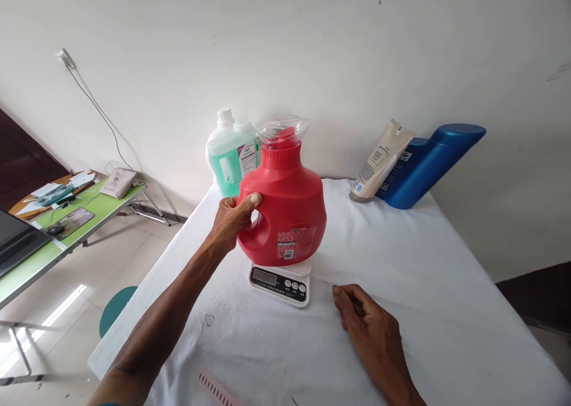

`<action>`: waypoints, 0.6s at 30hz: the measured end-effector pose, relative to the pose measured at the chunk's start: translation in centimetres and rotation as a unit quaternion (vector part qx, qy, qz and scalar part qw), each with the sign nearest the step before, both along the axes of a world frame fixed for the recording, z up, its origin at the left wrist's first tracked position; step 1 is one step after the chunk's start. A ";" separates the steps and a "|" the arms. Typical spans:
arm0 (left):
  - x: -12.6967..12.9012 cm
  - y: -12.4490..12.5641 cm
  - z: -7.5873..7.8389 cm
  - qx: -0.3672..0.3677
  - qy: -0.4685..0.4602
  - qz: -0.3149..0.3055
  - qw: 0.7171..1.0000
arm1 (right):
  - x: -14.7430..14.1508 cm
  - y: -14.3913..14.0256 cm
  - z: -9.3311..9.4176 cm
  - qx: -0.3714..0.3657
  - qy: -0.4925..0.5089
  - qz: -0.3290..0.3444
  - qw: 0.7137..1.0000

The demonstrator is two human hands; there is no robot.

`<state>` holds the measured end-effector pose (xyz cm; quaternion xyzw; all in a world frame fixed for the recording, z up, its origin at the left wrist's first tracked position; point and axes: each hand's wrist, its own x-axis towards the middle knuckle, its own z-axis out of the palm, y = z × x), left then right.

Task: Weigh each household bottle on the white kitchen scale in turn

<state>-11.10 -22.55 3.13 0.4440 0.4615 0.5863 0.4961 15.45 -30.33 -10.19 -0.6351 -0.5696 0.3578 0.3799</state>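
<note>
A red detergent jug with a clear cap stands on a white kitchen scale; far right a blue bottle, a beige tube; white-clothed desk.

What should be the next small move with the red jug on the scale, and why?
Probably let go of the handle. The left hand grips the handle of the red jug, which already sits on the small scale; a hand on it could disturb the reading. The right hand rests flat on the white cloth, apart from the scale, so it can stay there.
</note>
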 end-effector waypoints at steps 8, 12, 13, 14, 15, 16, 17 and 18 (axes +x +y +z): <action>0.5 0.4 -0.6 0.003 0.003 0.012 1.000 | 0.0 -0.3 0.2 0.000 0.003 0.000 1.000; 0.7 0.4 -0.7 0.011 0.015 0.015 1.000 | -0.1 -0.2 0.2 -0.003 0.010 -0.003 1.000; 0.8 0.4 -0.8 0.017 0.020 0.016 1.000 | -0.1 -0.2 0.2 -0.007 0.011 -0.004 1.000; 0.8 0.4 -0.9 0.023 0.025 0.017 0.999 | -0.1 -0.1 0.1 -0.012 0.012 -0.003 1.000; 0.8 0.3 -1.0 0.029 0.031 0.017 0.999 | -0.1 -0.1 0.1 -0.015 0.013 -0.005 1.000; 0.8 0.3 -1.1 0.034 0.036 0.016 0.999 | -0.1 -0.1 0.0 -0.017 0.014 -0.006 1.000; 0.7 0.2 -1.2 0.037 0.040 0.015 0.998 | -0.1 -0.1 -0.2 -0.018 0.015 -0.007 1.000; 0.7 0.2 -1.4 0.039 0.043 0.013 0.998 | -0.1 -0.1 -0.4 -0.018 0.016 -0.007 1.000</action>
